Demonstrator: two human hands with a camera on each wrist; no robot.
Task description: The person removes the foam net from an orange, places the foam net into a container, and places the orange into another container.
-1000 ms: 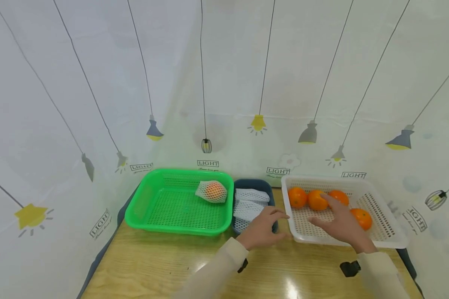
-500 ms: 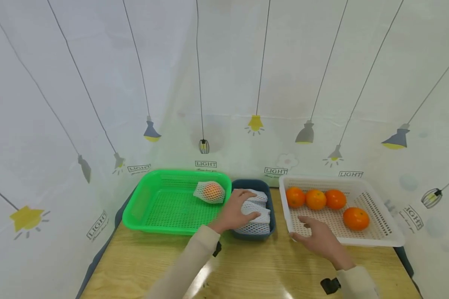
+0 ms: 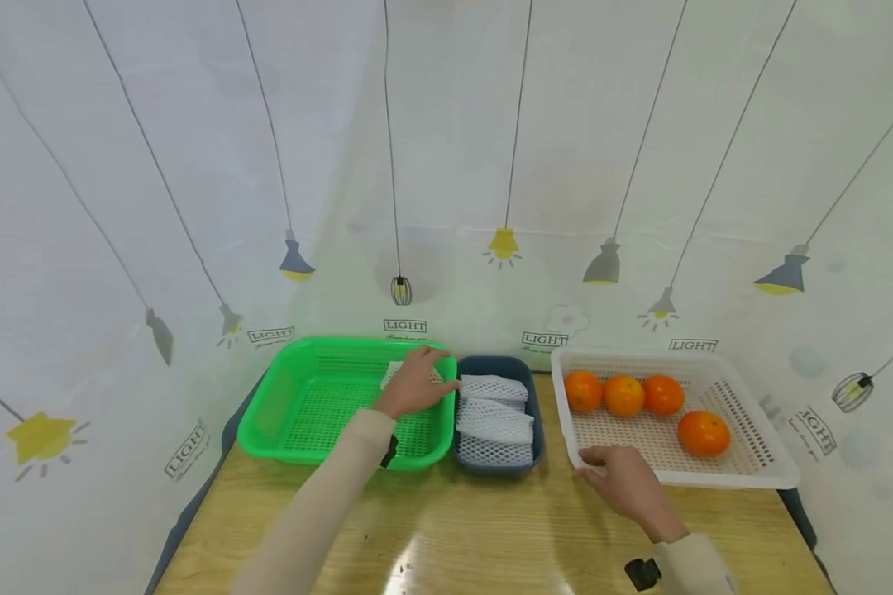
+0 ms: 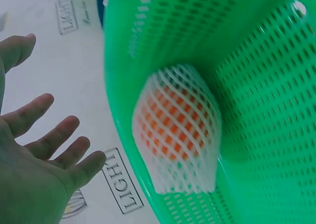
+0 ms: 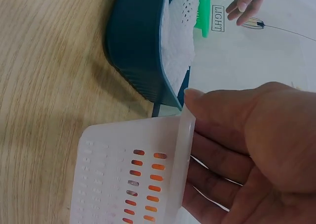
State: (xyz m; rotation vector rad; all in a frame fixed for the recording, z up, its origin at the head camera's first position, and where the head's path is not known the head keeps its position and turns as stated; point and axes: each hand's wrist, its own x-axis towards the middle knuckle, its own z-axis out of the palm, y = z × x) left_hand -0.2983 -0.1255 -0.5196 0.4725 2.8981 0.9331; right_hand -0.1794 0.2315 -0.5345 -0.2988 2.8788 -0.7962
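Observation:
My left hand (image 3: 414, 383) hovers over the right side of the green basket (image 3: 264, 413), its fingers spread and holding nothing. Partly hidden beneath it, a fruit in a white foam net (image 4: 177, 127) lies against the basket wall; the left wrist view shows its orange-red skin through the mesh. At the near-left corner of the white basket (image 3: 759, 478), my right hand (image 3: 628, 486) grips the rim, with thumb and fingers on either side of it in the right wrist view. Several oranges (image 3: 703, 434) sit inside this basket.
Between the two baskets stands a dark blue bin (image 3: 500, 472) with several white foam nets (image 3: 494, 421) in it. All three containers rest on a wooden table (image 3: 484, 537), close to a wall sheet (image 3: 446, 165) printed with lamps.
My left hand has moved left, passing over the blue bin to the green basket. My right hand has come from above the oranges down to the near-left rim of the white basket.

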